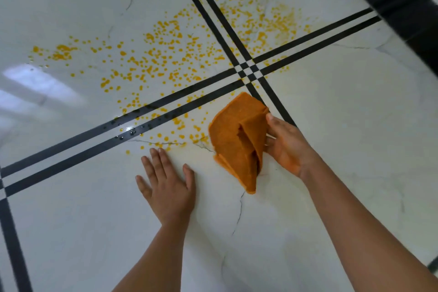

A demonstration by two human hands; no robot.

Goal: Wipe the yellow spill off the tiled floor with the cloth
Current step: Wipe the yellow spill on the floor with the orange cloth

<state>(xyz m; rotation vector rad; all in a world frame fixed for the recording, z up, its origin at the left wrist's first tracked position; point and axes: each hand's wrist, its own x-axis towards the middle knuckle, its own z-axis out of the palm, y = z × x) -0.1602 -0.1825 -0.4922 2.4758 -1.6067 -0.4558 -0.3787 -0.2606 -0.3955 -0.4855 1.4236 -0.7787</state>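
Observation:
Yellow spill (166, 59) lies as many scattered droplets across the white marble tiles, spreading from the far left to beyond the crossing of the black lines. My right hand (288, 144) grips a folded orange cloth (237, 140) by its right edge, with the cloth's lower corner hanging toward the floor just near the closest droplets. My left hand (166, 185) rests flat on the tile with straight fingers, left of the cloth and just below the nearest drops.
Double black inlay lines (246, 70) cross in the middle of the floor. A dark band (398, 2) runs along the upper right corner. Thin cracks or veins run through the tile near my hands. A glare patch shows at the left.

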